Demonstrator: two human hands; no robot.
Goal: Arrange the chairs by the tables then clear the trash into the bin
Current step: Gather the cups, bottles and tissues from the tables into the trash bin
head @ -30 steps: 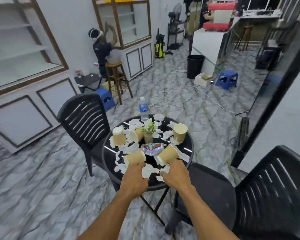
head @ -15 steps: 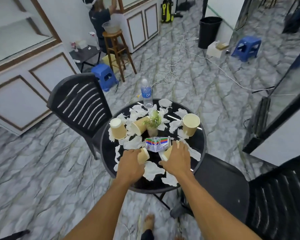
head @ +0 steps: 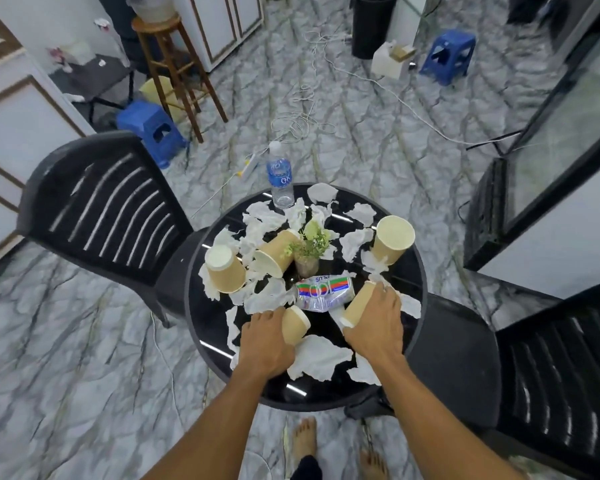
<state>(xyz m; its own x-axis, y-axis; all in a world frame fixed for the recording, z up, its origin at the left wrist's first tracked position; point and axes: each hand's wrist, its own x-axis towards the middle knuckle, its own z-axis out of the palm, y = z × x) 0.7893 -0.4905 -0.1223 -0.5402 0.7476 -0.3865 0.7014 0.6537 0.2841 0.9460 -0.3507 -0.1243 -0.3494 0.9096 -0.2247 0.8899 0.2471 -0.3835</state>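
A round black table (head: 409,327) is littered with torn white tissue (head: 317,356), several tan paper cups, a crushed drink pouch (head: 324,292) and a water bottle (head: 279,178). My left hand (head: 265,339) grips a tipped paper cup (head: 296,323) near the table's front. My right hand (head: 376,323) grips another tipped cup (head: 357,303) beside the pouch. Black slatted chairs stand at the table's left (head: 101,206) and right (head: 555,375). A black bin (head: 371,26) stands far off at the top.
A small potted plant (head: 309,251) sits mid-table among three more cups (head: 224,268). Blue stools (head: 151,128), a wooden bar stool (head: 177,67) and loose white cables (head: 305,123) lie on the marble floor beyond. My bare feet (head: 305,441) are under the table's front edge.
The view tilted downward and closer to the table. Both hands slid forward from the table's near edge and closed around the two tipped cups.
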